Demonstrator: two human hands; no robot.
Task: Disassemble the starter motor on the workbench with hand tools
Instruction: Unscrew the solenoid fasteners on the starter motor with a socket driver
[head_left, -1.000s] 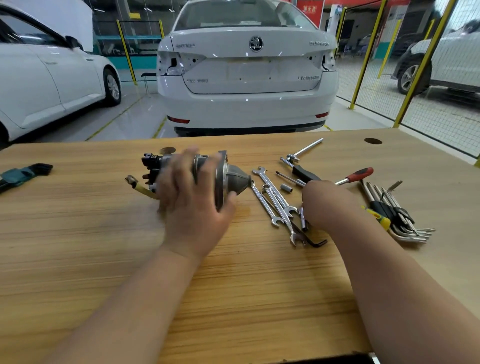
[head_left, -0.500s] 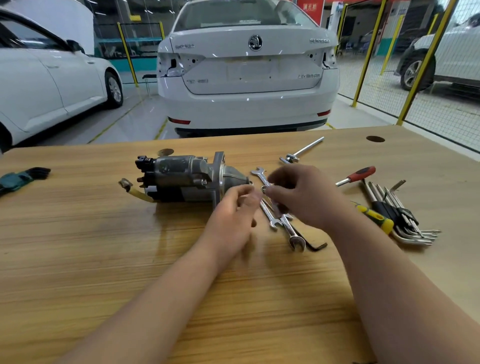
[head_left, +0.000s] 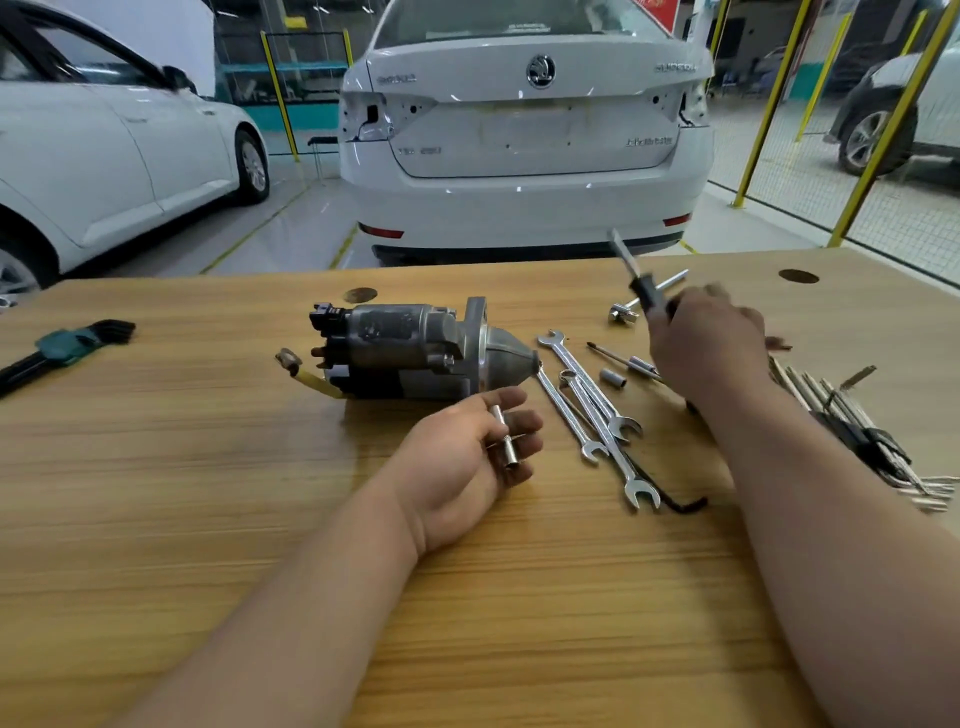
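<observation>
head view: the starter motor (head_left: 410, 348) lies on its side on the table (head_left: 208, 519), just beyond the left hand (head_left: 462, 467), whose curled fingers cradle a silver socket (head_left: 503, 436). to the right, the blurred right hand (head_left: 706, 343) grips a black-handled driver (head_left: 641, 288).

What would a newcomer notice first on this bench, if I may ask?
The starter motor lies on its side mid-bench, just beyond the left hand, which holds a silver socket. Right of it, the right hand holds a black-handled tool tilted upward beside the loose wrenches.
</observation>
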